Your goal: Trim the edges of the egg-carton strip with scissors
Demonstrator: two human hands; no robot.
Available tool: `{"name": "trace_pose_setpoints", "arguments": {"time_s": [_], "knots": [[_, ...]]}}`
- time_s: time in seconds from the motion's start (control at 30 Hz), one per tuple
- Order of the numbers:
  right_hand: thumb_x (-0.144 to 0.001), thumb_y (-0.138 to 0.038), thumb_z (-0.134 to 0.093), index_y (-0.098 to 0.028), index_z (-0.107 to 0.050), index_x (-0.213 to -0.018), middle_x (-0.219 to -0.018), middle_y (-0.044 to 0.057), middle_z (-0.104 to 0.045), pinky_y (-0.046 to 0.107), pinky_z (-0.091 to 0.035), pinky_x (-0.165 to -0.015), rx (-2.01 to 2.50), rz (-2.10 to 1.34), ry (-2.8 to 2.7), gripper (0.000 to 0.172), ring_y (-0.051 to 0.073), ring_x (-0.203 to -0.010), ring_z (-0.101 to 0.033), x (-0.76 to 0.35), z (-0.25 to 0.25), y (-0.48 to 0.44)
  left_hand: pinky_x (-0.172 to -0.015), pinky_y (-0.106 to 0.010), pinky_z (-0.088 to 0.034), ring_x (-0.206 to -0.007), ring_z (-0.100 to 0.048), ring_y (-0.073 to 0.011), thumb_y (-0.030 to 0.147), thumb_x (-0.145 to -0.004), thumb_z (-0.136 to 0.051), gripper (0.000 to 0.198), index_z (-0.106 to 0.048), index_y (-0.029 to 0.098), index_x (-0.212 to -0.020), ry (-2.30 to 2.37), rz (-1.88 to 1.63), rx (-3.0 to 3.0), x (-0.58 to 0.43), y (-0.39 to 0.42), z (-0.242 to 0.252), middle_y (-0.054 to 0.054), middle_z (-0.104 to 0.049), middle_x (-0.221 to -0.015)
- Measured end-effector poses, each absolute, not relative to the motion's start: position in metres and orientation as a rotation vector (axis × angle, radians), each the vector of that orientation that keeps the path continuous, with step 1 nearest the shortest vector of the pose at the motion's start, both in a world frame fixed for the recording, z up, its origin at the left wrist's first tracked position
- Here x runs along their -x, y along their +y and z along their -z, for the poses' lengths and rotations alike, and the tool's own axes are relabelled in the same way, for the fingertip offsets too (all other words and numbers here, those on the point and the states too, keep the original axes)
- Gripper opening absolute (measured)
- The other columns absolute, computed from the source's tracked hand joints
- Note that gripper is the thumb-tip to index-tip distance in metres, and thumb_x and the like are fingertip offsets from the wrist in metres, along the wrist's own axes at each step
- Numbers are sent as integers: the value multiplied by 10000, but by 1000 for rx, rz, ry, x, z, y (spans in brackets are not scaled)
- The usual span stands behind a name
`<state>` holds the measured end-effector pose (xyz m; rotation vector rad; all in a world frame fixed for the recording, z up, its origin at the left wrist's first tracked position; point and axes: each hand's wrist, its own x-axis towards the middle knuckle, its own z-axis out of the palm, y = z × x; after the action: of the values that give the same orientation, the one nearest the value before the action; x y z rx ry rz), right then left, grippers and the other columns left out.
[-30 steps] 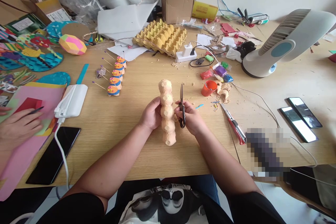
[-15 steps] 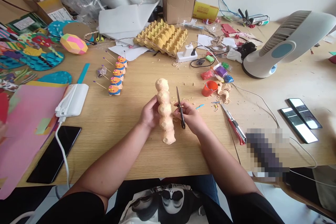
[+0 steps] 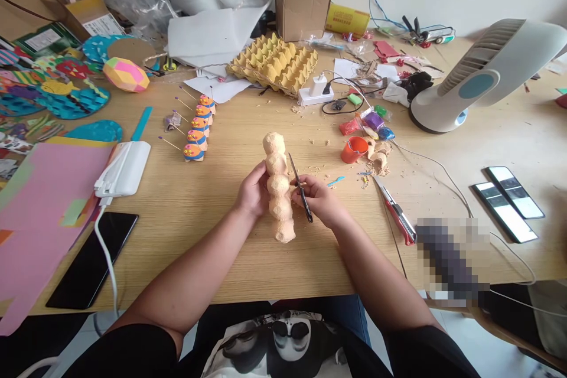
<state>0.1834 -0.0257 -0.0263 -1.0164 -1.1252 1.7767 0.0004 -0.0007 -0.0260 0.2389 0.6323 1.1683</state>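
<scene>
Head view: left hand clamped on left edge of peach strip, which sits between both hands, raised toward upright. Right hand closed on scissors, blades just beside strip. Cutter right of right hand, red cup beyond it. Caterpillar beyond left hand; egg tray farther out.

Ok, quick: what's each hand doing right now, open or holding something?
Left hand: closed, holding the bumpy peach strip.
Right hand: closed, holding the scissors beside the strip.
</scene>
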Motion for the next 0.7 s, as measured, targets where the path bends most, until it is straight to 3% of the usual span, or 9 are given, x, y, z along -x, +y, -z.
{"name": "trace_pose_setpoints", "arguments": {"time_s": [0.17, 0.53, 0.7], "knots": [[-668, -345, -969, -233, -647, -1077, -788, -60, -685, 266, -486, -715, 1030, -1794, -1103, 533, 116, -719, -607, -182, 23, -26, -664, -313, -615, -674, -705, -185, 380, -1047, -636, 205, -714, 230, -931, 629, -1179, -239, 0, -1, 31, -35, -750, -821], [-732, -307, -901, -227, -645, -1081, -749, -71, -613, 263, -410, -644, 1029, -1697, -1167, 440, 105, -666, -523, -183, 25, -25, -577, -305, -555, -575, -654, -174, 395, -1050, -624, 239, -702, 232, -893, 658, -1138, -221, 2, -2, 27, -28, -727, -760], [-715, -369, -932, -239, -631, -1083, -811, -50, -661, 280, -459, -693, 1079, -1675, -1123, 493, 125, -728, -585, -184, 24, -24, -600, -300, -563, -616, -683, -178, 370, -1032, -653, 146, -739, 271, -968, 658, -1174, -208, 3, -1, 29, -15, -755, -792]]}}
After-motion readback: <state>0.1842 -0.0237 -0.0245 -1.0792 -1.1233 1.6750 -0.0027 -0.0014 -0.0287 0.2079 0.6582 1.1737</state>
